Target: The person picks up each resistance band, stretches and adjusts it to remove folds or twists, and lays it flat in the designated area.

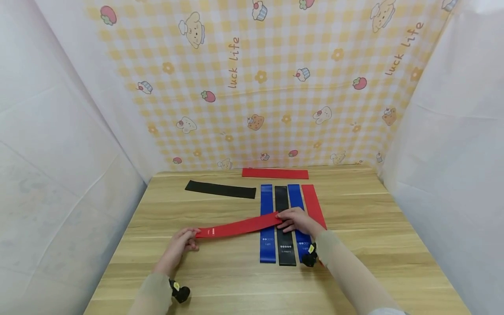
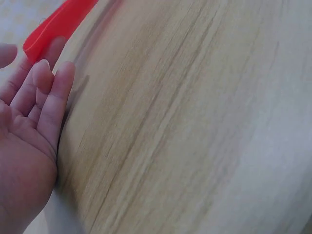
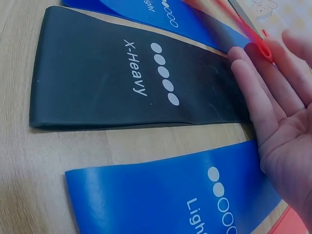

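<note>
A red resistance band [image 1: 240, 227], flattened into a strip with small white print near its left end, stretches between both hands. My left hand [image 1: 182, 245] pinches its left end; in the left wrist view the looped end [image 2: 39, 44] lies against the fingers. At the other end, my right hand [image 1: 297, 220] pinches the band above the black X-Heavy band [image 1: 287, 258]. On either side of that black band lie a blue Light band [image 1: 267, 253] and a second blue band [image 3: 161, 190]. The held band crosses over the left blue one and reaches the black one.
Another red band [image 1: 312, 201] lies at the right of the row, partly hidden by the right arm. Farther back, a black band [image 1: 220, 190] and a red band [image 1: 275, 173] lie crosswise on the wooden table [image 1: 220, 280]. A patterned cloth [image 1: 260, 100] hangs behind.
</note>
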